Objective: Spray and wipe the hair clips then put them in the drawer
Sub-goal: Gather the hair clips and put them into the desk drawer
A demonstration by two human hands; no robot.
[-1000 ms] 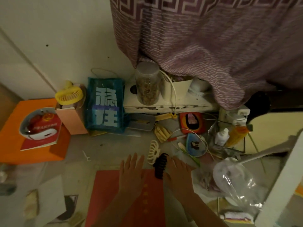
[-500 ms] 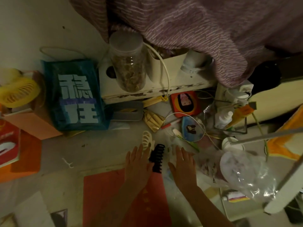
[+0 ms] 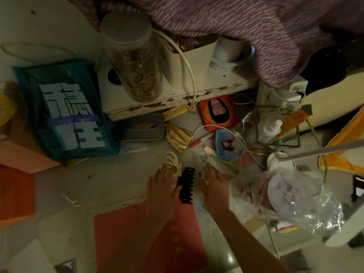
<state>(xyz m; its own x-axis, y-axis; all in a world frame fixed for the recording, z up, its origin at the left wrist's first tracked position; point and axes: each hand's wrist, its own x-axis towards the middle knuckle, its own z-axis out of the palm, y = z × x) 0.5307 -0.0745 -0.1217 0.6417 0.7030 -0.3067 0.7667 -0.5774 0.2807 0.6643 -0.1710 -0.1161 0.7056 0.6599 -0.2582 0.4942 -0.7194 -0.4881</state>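
Both hands lie flat, fingers straight: left hand (image 3: 160,191) now over the cream claw clip (image 3: 171,163), right hand (image 3: 214,186) right of the black claw clip (image 3: 186,185). Nothing gripped; cleaning seems unstarted.

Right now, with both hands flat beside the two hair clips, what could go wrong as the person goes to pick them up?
1. The left hand overlaps the cream clip and touches the black clip; a hurried grip could knock either one away.
2. The right hand lies by loose cables and a plastic bag, which could snag.
3. I can't pick out a cloth or a drawer.
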